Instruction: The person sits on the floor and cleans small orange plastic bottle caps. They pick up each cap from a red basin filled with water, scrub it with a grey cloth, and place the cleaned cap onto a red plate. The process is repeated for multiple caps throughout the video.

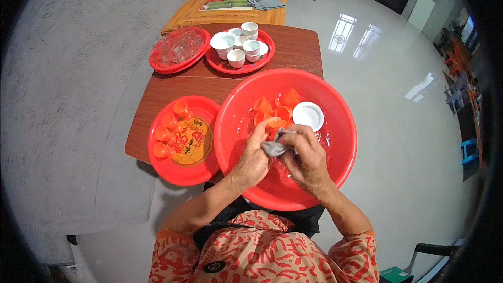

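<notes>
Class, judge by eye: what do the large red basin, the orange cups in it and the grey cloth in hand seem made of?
Red basin: probably plastic, glossy; even colour, smooth rim.
Orange cups: likely plastic, shiny; bright, uniform colour.
Grey cloth: apparently soft fabric, matte; it bunches, but blur hides the weave.

One basin [338, 120], two hands [308, 158], four orange cups [169, 121] on one tray [178, 175]
</notes>
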`<action>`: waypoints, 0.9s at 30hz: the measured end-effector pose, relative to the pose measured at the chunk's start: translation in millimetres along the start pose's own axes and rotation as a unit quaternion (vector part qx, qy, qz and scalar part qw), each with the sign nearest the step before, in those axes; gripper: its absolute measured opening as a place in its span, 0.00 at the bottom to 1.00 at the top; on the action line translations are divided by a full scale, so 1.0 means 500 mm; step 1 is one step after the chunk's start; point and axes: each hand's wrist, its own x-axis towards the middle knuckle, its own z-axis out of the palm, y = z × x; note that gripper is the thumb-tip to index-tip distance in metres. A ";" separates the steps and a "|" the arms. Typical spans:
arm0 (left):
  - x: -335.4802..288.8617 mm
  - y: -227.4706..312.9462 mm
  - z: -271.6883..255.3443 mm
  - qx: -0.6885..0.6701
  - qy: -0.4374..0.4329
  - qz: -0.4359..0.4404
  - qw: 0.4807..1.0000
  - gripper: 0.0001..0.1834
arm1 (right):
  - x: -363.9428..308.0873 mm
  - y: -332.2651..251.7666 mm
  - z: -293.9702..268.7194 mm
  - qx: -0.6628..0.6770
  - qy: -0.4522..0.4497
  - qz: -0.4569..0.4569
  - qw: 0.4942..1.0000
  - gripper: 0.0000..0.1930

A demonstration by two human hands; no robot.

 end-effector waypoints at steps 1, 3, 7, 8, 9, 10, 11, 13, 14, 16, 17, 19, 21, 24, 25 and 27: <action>0.000 -0.001 0.003 -0.003 -0.002 0.012 1.000 0.23 | 0.003 0.007 -0.001 0.014 0.014 0.017 1.000 0.17; -0.002 0.007 0.001 -0.006 -0.032 -0.015 0.999 0.26 | 0.009 0.011 -0.009 0.033 0.036 0.064 0.997 0.12; -0.016 0.020 0.022 -0.054 -0.048 -0.025 0.997 0.27 | 0.008 0.028 -0.023 0.222 0.035 0.321 0.920 0.07; -0.014 0.014 0.020 -0.058 -0.050 -0.020 0.997 0.27 | 0.002 0.036 -0.019 0.163 0.038 0.276 0.946 0.08; -0.012 0.009 0.015 -0.061 -0.049 -0.014 0.997 0.27 | 0.002 0.038 -0.013 0.104 0.040 0.228 0.967 0.09; -0.008 0.005 0.008 -0.052 -0.041 -0.004 0.998 0.26 | 0.000 0.030 -0.014 0.048 0.029 0.162 0.985 0.11; -0.001 0.000 -0.001 -0.044 -0.032 0.006 0.999 0.24 | 0.002 0.016 -0.012 -0.007 0.018 0.095 0.995 0.12; 0.001 -0.001 -0.006 -0.054 -0.026 0.000 0.998 0.23 | -0.013 0.001 0.011 -0.104 0.036 -0.002 0.994 0.16; -0.002 0.003 -0.009 -0.071 -0.027 -0.013 0.997 0.22 | -0.014 -0.012 0.013 -0.117 0.037 -0.024 0.992 0.16; -0.008 0.015 -0.012 -0.075 -0.036 -0.023 0.996 0.21 | -0.014 -0.019 0.016 -0.111 0.036 -0.048 0.992 0.16; -0.010 0.015 -0.012 -0.070 -0.030 -0.021 0.997 0.21 | -0.015 -0.015 0.017 -0.094 0.034 -0.048 0.994 0.15; -0.012 0.014 -0.009 -0.064 -0.019 -0.014 0.998 0.23 | -0.010 -0.018 0.014 -0.036 0.051 0.009 0.998 0.13; -0.018 0.023 0.009 -0.051 -0.026 -0.009 0.998 0.24 | 0.002 -0.012 0.002 0.016 0.075 0.103 0.992 0.10; -0.018 0.021 0.010 -0.064 -0.030 -0.014 0.997 0.27 | 0.009 -0.006 -0.008 0.048 0.052 0.182 0.981 0.07; -0.018 0.019 0.010 -0.073 -0.030 -0.020 0.997 0.28 | 0.009 0.003 -0.010 0.050 0.039 0.203 0.977 0.07; -0.021 0.022 0.013 -0.081 -0.026 -0.015 0.996 0.28 | 0.008 0.028 -0.010 0.054 0.014 0.245 0.968 0.06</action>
